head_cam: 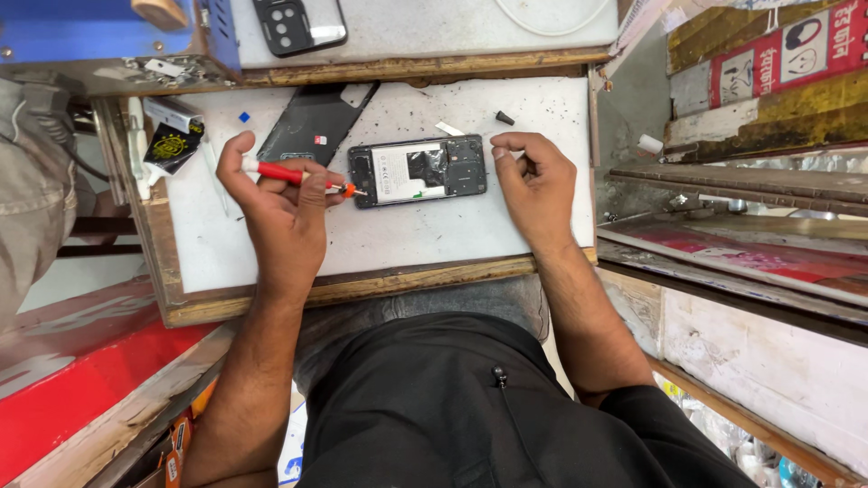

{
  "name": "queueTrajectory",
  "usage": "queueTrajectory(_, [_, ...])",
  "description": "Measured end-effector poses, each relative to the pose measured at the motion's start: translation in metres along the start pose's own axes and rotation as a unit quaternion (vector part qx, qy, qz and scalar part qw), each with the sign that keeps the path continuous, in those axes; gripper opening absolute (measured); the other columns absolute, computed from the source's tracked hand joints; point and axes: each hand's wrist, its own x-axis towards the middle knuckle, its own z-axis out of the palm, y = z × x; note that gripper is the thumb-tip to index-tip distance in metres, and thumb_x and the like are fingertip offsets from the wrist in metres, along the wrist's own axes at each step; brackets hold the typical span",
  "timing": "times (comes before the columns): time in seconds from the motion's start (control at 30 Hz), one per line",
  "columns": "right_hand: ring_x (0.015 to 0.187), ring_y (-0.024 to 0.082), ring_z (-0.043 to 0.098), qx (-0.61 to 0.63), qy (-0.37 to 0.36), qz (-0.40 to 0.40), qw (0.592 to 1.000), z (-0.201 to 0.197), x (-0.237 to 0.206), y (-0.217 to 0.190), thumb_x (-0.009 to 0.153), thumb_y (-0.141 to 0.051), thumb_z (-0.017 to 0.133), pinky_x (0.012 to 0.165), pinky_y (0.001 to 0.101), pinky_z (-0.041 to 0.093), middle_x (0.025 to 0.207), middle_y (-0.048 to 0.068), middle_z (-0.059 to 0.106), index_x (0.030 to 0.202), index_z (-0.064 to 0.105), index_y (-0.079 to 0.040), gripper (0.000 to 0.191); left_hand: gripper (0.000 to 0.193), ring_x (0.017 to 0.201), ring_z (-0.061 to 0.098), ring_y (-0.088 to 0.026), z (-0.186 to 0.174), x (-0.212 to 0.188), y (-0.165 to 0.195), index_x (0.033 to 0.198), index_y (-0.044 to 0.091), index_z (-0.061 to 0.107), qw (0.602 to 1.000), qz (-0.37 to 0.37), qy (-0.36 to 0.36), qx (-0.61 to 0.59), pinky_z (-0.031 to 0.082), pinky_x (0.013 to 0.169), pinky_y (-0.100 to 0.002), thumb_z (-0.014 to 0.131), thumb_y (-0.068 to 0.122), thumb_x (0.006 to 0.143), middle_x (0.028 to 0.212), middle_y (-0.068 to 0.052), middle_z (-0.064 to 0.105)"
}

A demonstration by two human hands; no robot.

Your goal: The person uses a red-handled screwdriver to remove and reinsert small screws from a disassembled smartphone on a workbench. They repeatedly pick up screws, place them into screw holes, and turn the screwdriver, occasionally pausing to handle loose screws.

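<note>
White was the worktop (pixel 380 235), a small scratched board with a wooden edge, in the middle of the head view. On it lay a phone (pixel 418 170) with its back taken off, so the pale battery and dark insides showed. It sat in the middle of the frame, a little above centre.

The left hand (pixel 280 203) was at the left of the phone. Its fingers were closed tight around a red screwdriver (pixel 294 174). The orange tip pointed right and touched the phone's left end, or came very close; I could not tell which.

The right hand (pixel 533 181) was at the phone's right end. Its fingers were curled in together, and the thumb tip sat near the phone's upper right corner. It held nothing that I could see. I could not tell if it pressed on the phone.

A black back cover (pixel 316 122) lay tilted just up and left of the phone. Another black cover (pixel 298 23) with camera holes sat on a higher shelf at the top. A small black bit (pixel 504 117) lay above the right hand. A yellow and black packet (pixel 172 145) sat at the upper left.

I think the work was about partway. The back was already off. The inside parts were still in place, so the screws and the rest looked left to do.
</note>
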Motion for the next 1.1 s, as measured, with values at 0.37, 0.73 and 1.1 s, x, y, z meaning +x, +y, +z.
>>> queueTrajectory(0.37, [0.063,0.005,0.055,-0.051,-0.027,0.009,0.998,0.000,0.004,-0.007,0.096,-0.001,0.072,0.056,0.0205,0.045,0.088,0.003,0.071,0.114,0.076,-0.006,0.019,0.063,0.093,0.076,-0.017,0.073,0.031,-0.004,0.154,0.009,0.018,0.995,-0.059,-0.083,0.012,0.067,0.080,-0.028,0.059,-0.003,0.107,0.106,-0.014,0.070])
queueTrajectory(0.73, [0.069,0.005,0.064,0.081,-0.026,0.078,0.993,-0.001,0.005,0.000,0.103,0.001,0.055,0.060,0.0209,0.054,0.103,0.005,0.075,0.117,0.072,-0.002,0.021,0.065,0.096,0.079,-0.020,0.108,0.048,-0.006,0.151,0.010,0.021,0.985,-0.056,-0.115,0.115,0.067,0.079,-0.029,0.066,0.005,0.105,0.106,-0.014,0.073])
queueTrajectory(1.1, [0.068,0.005,0.064,0.060,-0.030,0.066,0.996,-0.001,0.003,0.004,0.103,0.002,0.055,0.058,0.0211,0.054,0.100,0.006,0.075,0.114,0.072,-0.002,0.021,0.063,0.099,0.080,-0.022,0.108,0.047,-0.009,0.150,0.009,0.019,0.978,-0.062,-0.146,0.136,0.069,0.079,-0.031,0.062,0.004,0.105,0.109,-0.016,0.071])
